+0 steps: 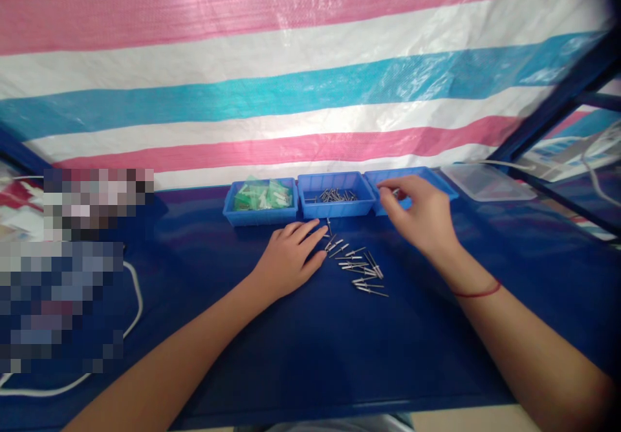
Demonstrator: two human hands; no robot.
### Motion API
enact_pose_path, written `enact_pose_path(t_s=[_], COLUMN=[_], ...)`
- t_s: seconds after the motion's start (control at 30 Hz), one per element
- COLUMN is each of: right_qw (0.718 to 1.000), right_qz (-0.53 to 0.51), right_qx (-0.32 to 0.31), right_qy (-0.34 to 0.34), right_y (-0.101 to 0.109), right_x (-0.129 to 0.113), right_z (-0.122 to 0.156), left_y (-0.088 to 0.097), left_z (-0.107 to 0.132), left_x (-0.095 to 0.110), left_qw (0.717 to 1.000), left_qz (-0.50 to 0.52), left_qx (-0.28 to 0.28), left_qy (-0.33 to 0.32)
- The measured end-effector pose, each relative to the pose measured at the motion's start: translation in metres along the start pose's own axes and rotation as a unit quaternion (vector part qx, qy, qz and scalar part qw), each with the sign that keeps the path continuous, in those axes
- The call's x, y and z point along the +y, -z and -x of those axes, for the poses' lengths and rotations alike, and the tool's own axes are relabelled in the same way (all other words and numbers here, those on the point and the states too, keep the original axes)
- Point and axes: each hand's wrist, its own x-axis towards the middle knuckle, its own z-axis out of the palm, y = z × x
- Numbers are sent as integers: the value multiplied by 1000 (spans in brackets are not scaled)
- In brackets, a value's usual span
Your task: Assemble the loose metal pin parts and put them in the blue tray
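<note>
My left hand (290,257) lies flat on the blue table (310,348), fingers stretched out beside a scatter of several metal rivets (359,267). My right hand (417,215) hovers over the right blue tray (444,186), thumb and fingers pinched on a small metal piece (395,192). The middle blue tray (334,194) holds more rivets. The left blue tray (259,200) holds small green and white packets.
A clear plastic lid or box (488,183) lies to the right of the trays. A white cable (133,302) loops at the left. A striped pink, white and blue tarp (310,63) hangs behind. A blue metal frame (567,92) stands at right.
</note>
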Motion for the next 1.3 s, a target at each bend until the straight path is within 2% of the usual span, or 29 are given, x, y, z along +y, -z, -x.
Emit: enact_pose_path(t_s=[0.07, 0.13, 0.23, 0.43, 0.53, 0.63, 0.73, 0.93, 1.07, 1.3], right_qw=[988, 961, 939, 951, 950, 937, 926, 920, 912, 902], right_qz=[-64, -90, -72, -95, -118, -151, -185, -259, -286, -340], right_qx=[-114, -208, -263, -240, -241, -263, -277, -270, -279, -263], right_qy=[82, 160, 209, 171, 158, 174, 177, 120, 93, 49], right_y=[-5, -11, -19, -18, -17, -17, -17, -12, -11, -15], right_x=[-17, -29, -35, -36, -43, -52, -60, -71, -75, -75], right_z=[5, 9, 13, 18, 21, 24, 26, 28, 29, 31], left_y=[-1, -1, -1, -2, -1, 5, 9, 6, 6, 13], left_z=[-1, 0, 1, 4, 5, 6, 7, 9, 10, 9], left_x=[-1, -1, -1, -7, -7, -3, 2, 7, 9, 12], left_qw=[1000, 1000, 999, 998, 993, 984, 966, 915, 909, 921], left_qz=[-9, -11, -7, 58, 112, 165, 228, 357, 372, 344], left_qx=[-12, -16, -19, 10, 29, 49, 83, 132, 132, 153], left_qy=[-7, -14, -28, -33, 1, 46, 88, 135, 136, 99])
